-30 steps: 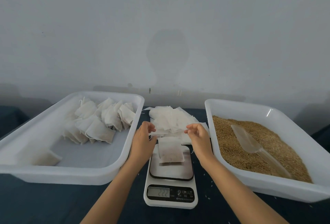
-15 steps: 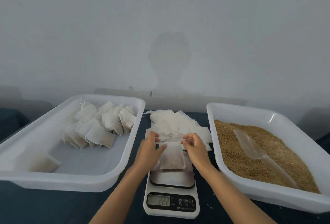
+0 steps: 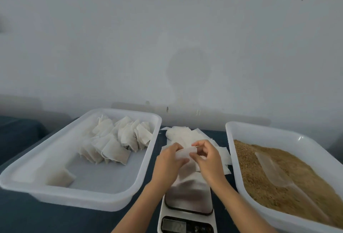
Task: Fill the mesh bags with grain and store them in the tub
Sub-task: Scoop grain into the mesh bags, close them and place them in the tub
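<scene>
Grain (image 3: 289, 182) in tub (image 3: 230, 140) (scoop (image 3: 272, 171) too)

Small packing workstation: bare wall (image 3: 167, 28), digital scale (image 3: 187, 212), grain tub (image 3: 278, 136), dark-covered table (image 3: 27, 218).

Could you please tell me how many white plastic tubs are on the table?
2: the left tub holds filled mesh bags; the right tub holds grain and a scoop.

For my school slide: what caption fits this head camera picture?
Both hands, left hand and right hand, hold a mesh bag above the scale.
</scene>
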`<state>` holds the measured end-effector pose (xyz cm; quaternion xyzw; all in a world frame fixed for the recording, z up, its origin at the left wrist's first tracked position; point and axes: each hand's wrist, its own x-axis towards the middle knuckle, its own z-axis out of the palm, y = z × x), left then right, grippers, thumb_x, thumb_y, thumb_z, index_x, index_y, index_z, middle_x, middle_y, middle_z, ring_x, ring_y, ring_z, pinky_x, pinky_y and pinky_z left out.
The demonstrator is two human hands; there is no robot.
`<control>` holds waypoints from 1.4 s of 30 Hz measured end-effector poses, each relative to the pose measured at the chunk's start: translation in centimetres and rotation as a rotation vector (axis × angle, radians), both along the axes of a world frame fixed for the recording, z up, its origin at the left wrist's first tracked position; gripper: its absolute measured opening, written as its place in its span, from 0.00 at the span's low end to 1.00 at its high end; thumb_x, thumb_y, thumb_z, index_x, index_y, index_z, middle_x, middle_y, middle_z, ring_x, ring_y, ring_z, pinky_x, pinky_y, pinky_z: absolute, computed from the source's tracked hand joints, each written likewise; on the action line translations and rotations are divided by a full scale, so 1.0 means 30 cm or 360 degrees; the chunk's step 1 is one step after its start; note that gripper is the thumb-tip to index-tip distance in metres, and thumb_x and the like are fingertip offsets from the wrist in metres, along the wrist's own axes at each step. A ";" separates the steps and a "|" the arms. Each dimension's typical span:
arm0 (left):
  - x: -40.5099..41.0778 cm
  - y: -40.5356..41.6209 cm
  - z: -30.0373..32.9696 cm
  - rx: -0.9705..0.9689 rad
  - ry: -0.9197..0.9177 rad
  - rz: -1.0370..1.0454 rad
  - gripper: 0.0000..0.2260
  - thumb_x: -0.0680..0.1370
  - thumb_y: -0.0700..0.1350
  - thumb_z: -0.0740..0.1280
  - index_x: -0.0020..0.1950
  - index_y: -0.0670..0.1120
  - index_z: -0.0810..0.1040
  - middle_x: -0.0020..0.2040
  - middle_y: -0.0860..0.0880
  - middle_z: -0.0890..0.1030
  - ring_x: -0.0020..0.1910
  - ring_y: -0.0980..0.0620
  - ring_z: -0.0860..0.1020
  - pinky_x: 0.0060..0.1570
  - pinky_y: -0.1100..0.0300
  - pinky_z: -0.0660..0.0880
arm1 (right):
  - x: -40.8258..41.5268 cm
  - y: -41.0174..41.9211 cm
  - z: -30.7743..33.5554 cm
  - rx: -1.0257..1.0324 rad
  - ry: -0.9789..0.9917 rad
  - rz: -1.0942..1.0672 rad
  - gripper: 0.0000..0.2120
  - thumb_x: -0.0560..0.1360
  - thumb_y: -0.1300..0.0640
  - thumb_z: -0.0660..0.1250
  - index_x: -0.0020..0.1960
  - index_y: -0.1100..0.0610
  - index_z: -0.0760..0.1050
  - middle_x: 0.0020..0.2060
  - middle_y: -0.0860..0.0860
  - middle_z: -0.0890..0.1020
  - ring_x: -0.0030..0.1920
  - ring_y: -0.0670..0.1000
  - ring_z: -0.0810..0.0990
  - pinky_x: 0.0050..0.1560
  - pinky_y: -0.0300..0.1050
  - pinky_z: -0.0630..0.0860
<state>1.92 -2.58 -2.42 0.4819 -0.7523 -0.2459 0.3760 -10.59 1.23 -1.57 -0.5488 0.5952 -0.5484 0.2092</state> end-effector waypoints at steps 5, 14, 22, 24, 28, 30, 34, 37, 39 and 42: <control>0.108 -0.005 0.136 -0.0344 0.0042 0.0173 0.03 0.75 0.40 0.67 0.43 0.42 0.77 0.40 0.48 0.74 0.38 0.52 0.71 0.35 0.65 0.60 | 0.119 -0.039 0.117 -0.0232 0.0014 0.0094 0.11 0.74 0.68 0.66 0.50 0.52 0.73 0.44 0.44 0.79 0.46 0.41 0.77 0.47 0.30 0.73; 0.548 -0.064 0.156 0.0101 0.0040 0.0398 0.10 0.74 0.40 0.69 0.35 0.49 0.73 0.29 0.52 0.73 0.31 0.52 0.70 0.30 0.61 0.65 | 0.472 -0.140 0.082 0.0095 0.0189 0.0539 0.12 0.79 0.64 0.56 0.60 0.53 0.67 0.54 0.46 0.74 0.53 0.43 0.74 0.45 0.28 0.70; 0.825 -0.121 0.054 0.0464 -0.0476 0.0805 0.06 0.76 0.42 0.66 0.53 0.44 0.76 0.50 0.45 0.77 0.47 0.46 0.74 0.39 0.58 0.69 | 0.744 -0.209 0.016 0.0823 0.0524 0.1057 0.17 0.76 0.65 0.56 0.64 0.59 0.72 0.63 0.56 0.76 0.62 0.56 0.74 0.57 0.46 0.71; 0.864 -0.124 0.051 0.0559 -0.0641 0.0814 0.10 0.77 0.41 0.65 0.58 0.43 0.74 0.55 0.44 0.77 0.46 0.48 0.73 0.38 0.61 0.68 | 0.785 -0.213 0.005 0.0937 0.0648 0.1159 0.18 0.77 0.64 0.55 0.66 0.58 0.72 0.64 0.55 0.74 0.63 0.57 0.73 0.59 0.50 0.72; 0.914 -0.127 0.053 0.0637 -0.0978 0.0837 0.11 0.79 0.40 0.60 0.61 0.45 0.71 0.58 0.46 0.76 0.52 0.49 0.74 0.45 0.62 0.68 | 0.828 -0.221 -0.006 0.1155 0.0784 0.1367 0.20 0.77 0.65 0.54 0.66 0.54 0.72 0.66 0.52 0.74 0.63 0.52 0.73 0.61 0.49 0.72; 0.933 -0.131 0.047 0.0620 -0.1099 0.0871 0.12 0.80 0.39 0.57 0.62 0.45 0.70 0.58 0.47 0.76 0.55 0.49 0.75 0.48 0.62 0.68 | 0.834 -0.222 -0.007 0.1211 0.0776 0.1442 0.20 0.77 0.66 0.55 0.66 0.55 0.72 0.66 0.52 0.73 0.66 0.53 0.71 0.61 0.47 0.71; 0.935 -0.131 0.039 0.0524 -0.1179 0.0917 0.12 0.79 0.38 0.58 0.61 0.46 0.70 0.54 0.49 0.77 0.50 0.50 0.76 0.45 0.62 0.71 | 0.842 -0.223 -0.016 0.1160 0.1003 0.1558 0.21 0.78 0.64 0.57 0.70 0.54 0.70 0.68 0.53 0.71 0.68 0.55 0.69 0.67 0.50 0.68; 0.903 -0.125 0.051 0.0160 -0.0840 0.1118 0.11 0.76 0.37 0.62 0.56 0.49 0.71 0.51 0.53 0.78 0.45 0.51 0.77 0.37 0.60 0.71 | 0.815 -0.222 0.013 0.1069 0.0802 0.1491 0.19 0.78 0.66 0.55 0.67 0.58 0.71 0.68 0.54 0.71 0.68 0.55 0.69 0.62 0.49 0.71; 0.858 -0.127 0.070 -0.0068 -0.0676 0.1130 0.10 0.74 0.36 0.64 0.51 0.50 0.73 0.50 0.54 0.79 0.46 0.51 0.77 0.37 0.59 0.70 | 0.763 -0.240 0.053 0.0917 0.0660 0.1379 0.18 0.78 0.68 0.55 0.65 0.60 0.73 0.66 0.54 0.73 0.64 0.54 0.71 0.56 0.46 0.72; 0.772 -0.149 0.103 -0.0162 -0.0544 0.1001 0.11 0.72 0.36 0.64 0.49 0.51 0.74 0.49 0.54 0.80 0.48 0.50 0.78 0.44 0.56 0.72 | 0.636 -0.284 0.127 0.0674 0.0440 0.1172 0.15 0.77 0.69 0.56 0.58 0.62 0.77 0.55 0.55 0.80 0.52 0.48 0.76 0.43 0.36 0.73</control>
